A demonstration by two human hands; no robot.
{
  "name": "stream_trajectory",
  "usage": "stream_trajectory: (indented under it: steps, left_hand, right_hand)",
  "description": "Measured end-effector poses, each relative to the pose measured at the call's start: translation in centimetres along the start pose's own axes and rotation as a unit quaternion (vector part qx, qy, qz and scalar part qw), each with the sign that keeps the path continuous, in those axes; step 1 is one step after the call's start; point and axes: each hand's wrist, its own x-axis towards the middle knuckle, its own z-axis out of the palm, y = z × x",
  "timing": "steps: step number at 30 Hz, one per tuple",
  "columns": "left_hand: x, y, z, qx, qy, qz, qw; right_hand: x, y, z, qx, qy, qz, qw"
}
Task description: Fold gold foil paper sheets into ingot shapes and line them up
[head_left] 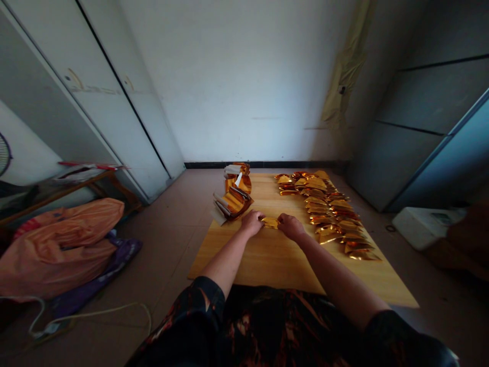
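Between my two hands, just above or on the wooden board (263,260), is a small folded piece of gold foil paper (271,223). My left hand (252,223) pinches its left end, and my right hand (291,226) grips the right end. Curled stacks of gold foil sheets (234,201) with pale backs lie beyond my left hand at the board's left edge. To the right of my right hand, rows of folded gold foil pieces (319,209) cover the board's right side. My fingertips are too small to see in detail.
A pale wall (248,92) with a dark skirting strip stands behind the board. Cabinets (114,92) rise on the left. An orange bag (64,244) and a cable (110,310) lie on the left floor; a white box (420,227) sits at the right.
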Motion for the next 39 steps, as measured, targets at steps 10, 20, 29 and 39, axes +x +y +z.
stream_trajectory:
  steps: [10, 20, 29, 39]
  left_hand:
    - [-0.2, 0.3, 0.9, -0.066, 0.042, -0.045, 0.996]
    - [-1.1, 0.9, 1.2, 0.039, 0.029, 0.06, 0.997]
    - [-0.5, 1.0, 0.7, 0.115, -0.021, 0.12, 0.986]
    - [0.5, 0.8, 0.1, 0.137, -0.06, 0.18, 0.972]
  right_hand:
    - [0.0, -0.7, -0.1, -0.036, -0.016, 0.019, 0.999]
    - [-0.7, -1.3, -0.2, -0.085, -0.006, 0.02, 0.996]
    - [-0.7, -1.6, -0.2, -0.095, 0.003, 0.022, 0.995]
    - [0.1, -1.6, -0.8, -0.096, -0.011, 0.037, 0.995]
